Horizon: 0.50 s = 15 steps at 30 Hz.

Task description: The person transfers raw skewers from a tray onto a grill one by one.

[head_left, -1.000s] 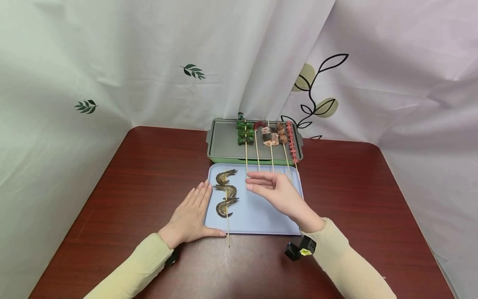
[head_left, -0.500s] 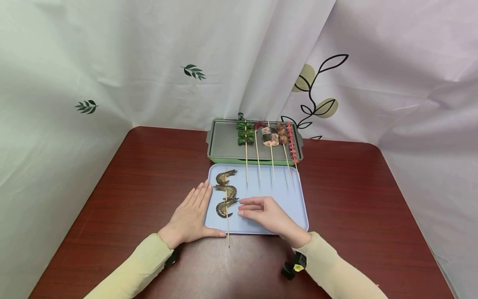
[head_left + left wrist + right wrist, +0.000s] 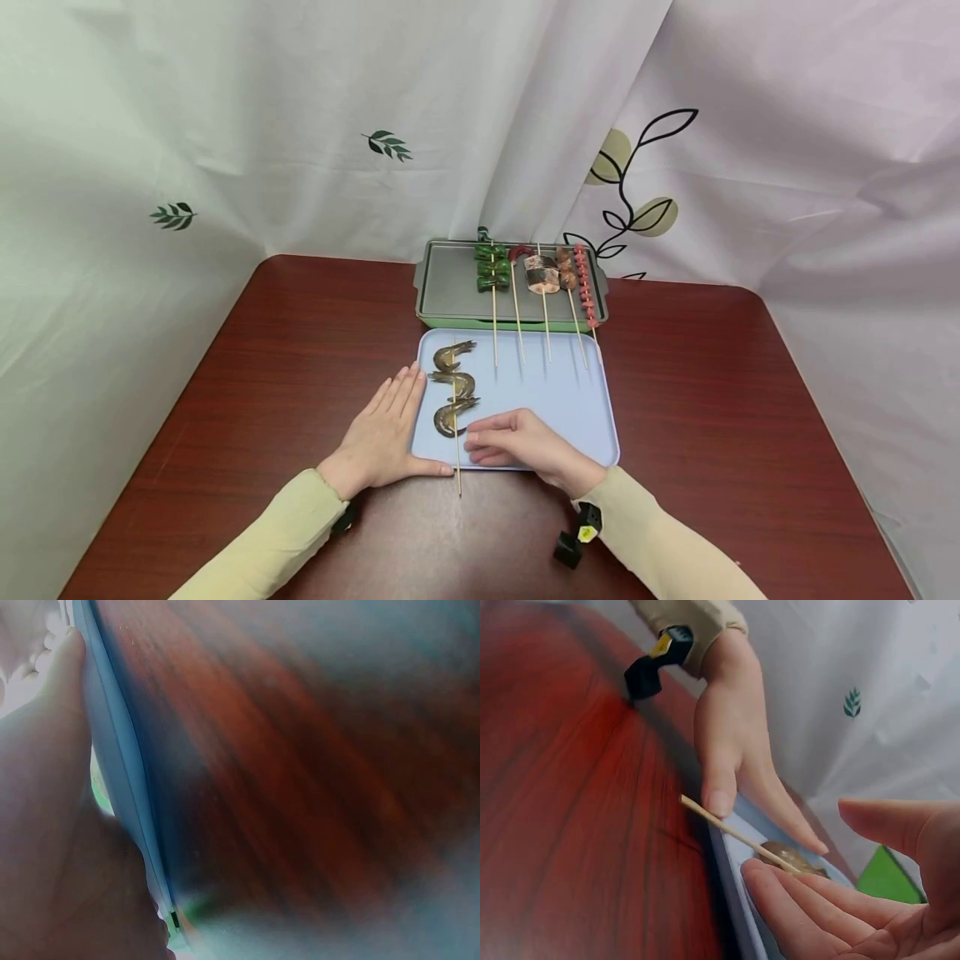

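A skewer of 3 shrimp (image 3: pixel 454 383) lies on the left side of a pale blue tray (image 3: pixel 558 396), its bare stick end reaching past the near rim. My left hand (image 3: pixel 381 442) lies flat along the tray's left edge, fingers straight, the thumb touching the near rim by the stick. In the left wrist view part of that hand (image 3: pixel 45 795) overlaps the tray's side. My right hand (image 3: pixel 517 442) is just right of the stick over the tray's near part. The right wrist view has its fingertips close to the wooden stick (image 3: pixel 712 819), the thumb well apart from them.
Behind the tray stands a green-sided griddle (image 3: pixel 450 287). On it lie skewers of green pepper (image 3: pixel 492 268), a red curled piece (image 3: pixel 521 251), a fish-like chunk (image 3: pixel 542 273), brown balls (image 3: pixel 567 275) and small pink pieces (image 3: pixel 584 283). Their sticks overhang the tray. A white curtain (image 3: pixel 300 125) hangs behind.
My right hand has come down from near the griddle skewers' sticks, toward me and left, to beside the shrimp skewer's stick. My left hand and the skewers have stayed in place.
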Motion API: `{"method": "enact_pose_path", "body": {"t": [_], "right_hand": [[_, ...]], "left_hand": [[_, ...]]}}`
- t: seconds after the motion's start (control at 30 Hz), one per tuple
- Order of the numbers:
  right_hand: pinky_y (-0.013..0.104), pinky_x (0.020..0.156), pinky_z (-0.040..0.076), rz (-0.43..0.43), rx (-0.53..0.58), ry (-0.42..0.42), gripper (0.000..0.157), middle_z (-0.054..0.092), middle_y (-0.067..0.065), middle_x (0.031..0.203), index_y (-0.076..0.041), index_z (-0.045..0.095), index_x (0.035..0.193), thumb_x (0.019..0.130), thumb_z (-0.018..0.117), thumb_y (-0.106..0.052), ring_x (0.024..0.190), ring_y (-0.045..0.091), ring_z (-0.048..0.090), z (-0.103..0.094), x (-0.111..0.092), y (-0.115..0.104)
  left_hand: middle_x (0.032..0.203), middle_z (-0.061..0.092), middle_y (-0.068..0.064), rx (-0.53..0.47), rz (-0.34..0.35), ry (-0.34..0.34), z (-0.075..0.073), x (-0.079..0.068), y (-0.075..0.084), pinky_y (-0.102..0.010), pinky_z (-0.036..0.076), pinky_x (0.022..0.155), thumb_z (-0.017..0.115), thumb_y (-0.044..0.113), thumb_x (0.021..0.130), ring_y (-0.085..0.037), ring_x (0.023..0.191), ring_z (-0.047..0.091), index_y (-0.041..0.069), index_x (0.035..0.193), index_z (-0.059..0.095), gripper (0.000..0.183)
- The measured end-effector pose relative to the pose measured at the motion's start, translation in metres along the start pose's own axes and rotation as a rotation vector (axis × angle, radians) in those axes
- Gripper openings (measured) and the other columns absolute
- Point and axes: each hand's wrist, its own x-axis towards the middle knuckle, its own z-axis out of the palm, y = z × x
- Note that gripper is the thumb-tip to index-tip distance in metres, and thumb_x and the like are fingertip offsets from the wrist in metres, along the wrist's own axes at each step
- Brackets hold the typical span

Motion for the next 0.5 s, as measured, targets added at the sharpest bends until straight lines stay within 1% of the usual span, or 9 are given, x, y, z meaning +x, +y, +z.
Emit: {"method": "enact_pose_path", "body": {"t": [0.1,0.2,0.5], "right_hand": [[0.039,0.088,0.057,0.037,0.061,-0.035,0.039,0.07,0.027,0.111,0.017,0.061,0.127,0.1,0.064,-0.012,0.099,0.031,0.072,0.0003,0.0019,0.0016],[0.039,0.089,0.057,0.061,0.091,-0.057,0.039,0.07,0.028,0.112,0.017,0.06,0.128,0.101,0.063,-0.011,0.1,0.03,0.072,0.0006,0.0031,0.0023],[0.038,0.089,0.057,0.079,0.059,-0.083,0.038,0.071,0.026,0.111,0.015,0.062,0.126,0.101,0.063,-0.013,0.1,0.027,0.071,0.0018,0.0073,0.0006]], "left_hand": [[0.164,0.02,-0.025,0.005,0.003,0.001,0.0007,-0.0002,-0.0003,-0.046,0.015,0.122,0.053,0.094,0.07,-0.037,0.152,0.016,-0.01,0.157,0.022,0.139],[0.164,0.02,-0.025,0.009,0.006,0.002,0.0005,-0.0003,-0.0001,-0.046,0.015,0.122,0.053,0.094,0.07,-0.037,0.152,0.016,-0.01,0.157,0.022,0.139],[0.164,0.019,-0.025,0.002,0.003,-0.004,0.0,-0.0001,-0.0004,-0.047,0.016,0.122,0.055,0.094,0.07,-0.036,0.152,0.015,-0.01,0.157,0.022,0.139]]}}
